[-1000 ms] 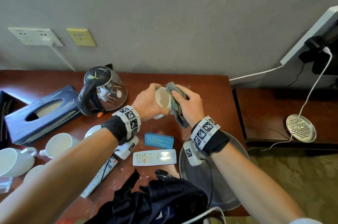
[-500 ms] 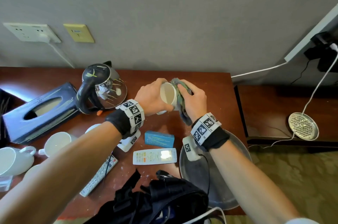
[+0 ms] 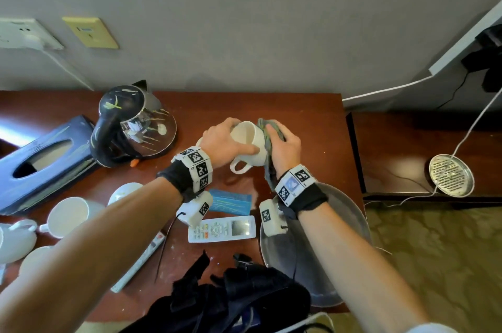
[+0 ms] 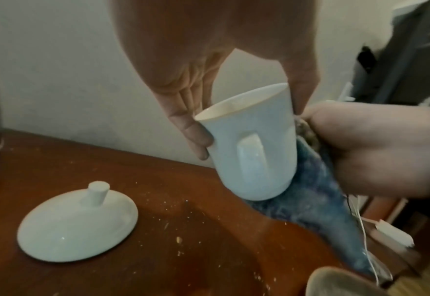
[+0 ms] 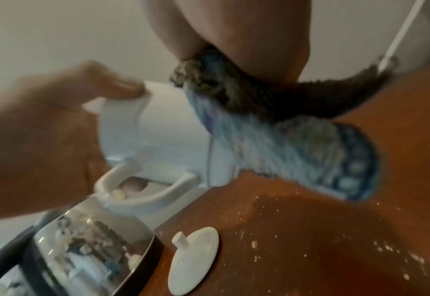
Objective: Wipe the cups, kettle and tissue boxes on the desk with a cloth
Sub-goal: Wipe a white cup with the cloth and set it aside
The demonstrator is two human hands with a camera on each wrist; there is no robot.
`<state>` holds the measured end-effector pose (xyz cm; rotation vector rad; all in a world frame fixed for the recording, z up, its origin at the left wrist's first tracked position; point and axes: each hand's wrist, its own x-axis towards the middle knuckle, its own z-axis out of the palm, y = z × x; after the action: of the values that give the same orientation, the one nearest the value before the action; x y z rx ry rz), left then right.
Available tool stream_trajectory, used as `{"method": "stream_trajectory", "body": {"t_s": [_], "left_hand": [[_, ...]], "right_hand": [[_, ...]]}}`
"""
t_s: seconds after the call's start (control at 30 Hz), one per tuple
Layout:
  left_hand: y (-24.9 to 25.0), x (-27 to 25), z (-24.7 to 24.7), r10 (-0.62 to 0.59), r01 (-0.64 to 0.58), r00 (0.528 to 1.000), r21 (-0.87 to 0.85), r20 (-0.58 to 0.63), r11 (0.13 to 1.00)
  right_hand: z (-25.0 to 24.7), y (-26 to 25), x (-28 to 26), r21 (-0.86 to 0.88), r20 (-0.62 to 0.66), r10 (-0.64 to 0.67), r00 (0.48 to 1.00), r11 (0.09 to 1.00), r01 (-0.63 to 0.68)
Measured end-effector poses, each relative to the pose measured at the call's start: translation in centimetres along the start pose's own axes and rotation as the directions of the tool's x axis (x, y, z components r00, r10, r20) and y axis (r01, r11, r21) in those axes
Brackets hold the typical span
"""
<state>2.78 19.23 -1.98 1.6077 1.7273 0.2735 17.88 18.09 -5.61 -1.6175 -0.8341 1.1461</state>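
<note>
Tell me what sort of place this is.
Probably a hotel room: a dark wooden desk against the wall holds a glass kettle, white lidded cups, a tissue box and a remote.

A white remote control point(image 3: 222, 229) lies on the counter point(image 3: 298, 112) beside a blue card point(image 3: 230, 201) and a round metal tray point(image 3: 350, 213). A white lid point(image 4: 77, 226) rests near crumbs; black fabric point(image 3: 231, 302) is bunched at the near edge.

White handled cup point(image 3: 248, 143), tilted, held above the worktop point(image 3: 298, 115); grey-blue cloth point(image 3: 269, 142) pressed to its base. Glass kettle point(image 3: 135, 123) upright at rear left. Dark tissue box point(image 3: 46, 161) left. Two white cups point(image 3: 72, 217) front left.
</note>
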Motion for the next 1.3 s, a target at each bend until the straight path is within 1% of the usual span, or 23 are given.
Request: {"method": "stream_trajectory", "body": {"t_s": [0.07,0.13,0.2,0.23,0.27,0.33,0.37,0.43,0.47,0.5,0.57,0.6,0.67,0.7,0.77,0.87,0.97,1.03,1.1,1.23,1.3], "left_hand": [[0.1,1.0,0.1,-0.058,0.058,0.998,-0.105,0.002,0.993],[0.5,1.5,0.3,-0.070,0.072,0.997,-0.180,0.014,0.981],[1.0,1.7,0.6,-0.044,0.045,0.999,-0.198,0.013,0.979],[1.1,1.7,0.7,-0.023,0.023,1.000,-0.192,0.007,0.981],[1.3,1.6,0.8,0.003,-0.003,1.000,-0.177,-0.001,0.984],[1.5,1.2,1.0,0.060,-0.061,0.998,-0.133,-0.007,0.989],[1.5,1.1,1.0,0.087,-0.087,0.996,-0.114,-0.010,0.990],[1.5,0.7,1.1,0.123,-0.123,0.992,-0.074,-0.007,0.990],[1.5,0.6,1.2,0.133,-0.133,0.991,-0.051,-0.007,0.990],[1.5,0.6,1.2,0.140,-0.140,0.990,-0.028,-0.008,0.990],[1.5,0.5,1.1,0.145,-0.144,0.989,0.009,-0.009,0.989],[1.6,0.4,1.0,0.146,-0.146,0.989,0.026,-0.008,0.989],[1.4,0.4,0.9,0.152,-0.151,0.988,0.069,-0.008,0.986],[1.2,0.4,0.8,0.151,-0.150,0.988,0.088,-0.005,0.985],[0.9,0.4,0.9,0.145,-0.145,0.989,0.109,0.006,0.983],[0.7,0.2,1.6,0.144,-0.146,0.989,0.100,0.025,0.984],[0.6,0.4,2.7,0.113,-0.114,0.993,0.061,0.020,0.992],[0.2,0.8,3.3,0.078,-0.079,0.997,0.044,0.022,0.996],[-0.3,1.2,3.7,0.062,-0.065,0.997,0.079,0.046,0.995],[-1.1,1.9,4.7,0.086,-0.117,0.987,0.252,0.133,0.961],[-1.4,2.0,5.3,0.087,-0.128,0.985,0.285,0.150,0.950]], "right_hand": [[-0.3,-0.3,-0.6,-0.009,0.021,-0.083,0.996,0.996,0.083],[-1.1,-0.5,-0.6,-0.006,0.035,-0.148,0.988,0.989,0.149],[-1.7,-0.5,0.1,0.000,0.065,-0.161,0.985,0.987,0.162],[-1.9,-0.3,0.8,0.004,0.069,-0.134,0.989,0.991,0.134],[-2.1,0.0,1.5,0.021,0.063,-0.079,0.995,0.997,0.078],[-2.3,0.2,2.4,0.137,0.063,0.090,0.994,0.986,-0.098],[-2.4,0.4,2.9,0.208,0.091,0.183,0.979,0.958,-0.198],[-2.8,0.2,3.2,0.264,0.179,0.348,0.920,0.884,-0.385],[-2.8,0.1,3.2,0.240,0.201,0.390,0.898,0.870,-0.432],[-2.8,0.1,3.4,0.221,0.198,0.412,0.889,0.865,-0.450],[-2.6,0.0,3.7,0.123,0.134,0.408,0.903,0.898,-0.423],[-2.6,-0.3,3.6,0.045,0.095,0.386,0.918,0.919,-0.391],[-2.6,-0.5,3.5,-0.145,0.032,0.305,0.952,0.944,-0.298],[-2.7,-0.5,3.6,-0.242,0.015,0.254,0.967,0.939,-0.243],[-3.3,-0.8,3.4,-0.369,0.028,0.182,0.983,0.916,-0.159],[-4.3,-0.6,3.5,-0.466,0.080,0.138,0.987,0.881,-0.085],[-5.5,-0.1,3.2,-0.552,0.098,0.048,0.994,0.834,0.014],[-6.3,0.6,3.1,-0.572,0.080,-0.005,0.997,0.818,0.050],[-7.0,1.3,3.0,-0.539,0.057,-0.016,0.998,0.841,0.044],[-7.7,2.0,2.8,-0.440,0.034,-0.009,0.999,0.898,0.023],[-7.4,2.1,2.7,-0.393,0.049,0.015,0.999,0.919,0.006]]}}
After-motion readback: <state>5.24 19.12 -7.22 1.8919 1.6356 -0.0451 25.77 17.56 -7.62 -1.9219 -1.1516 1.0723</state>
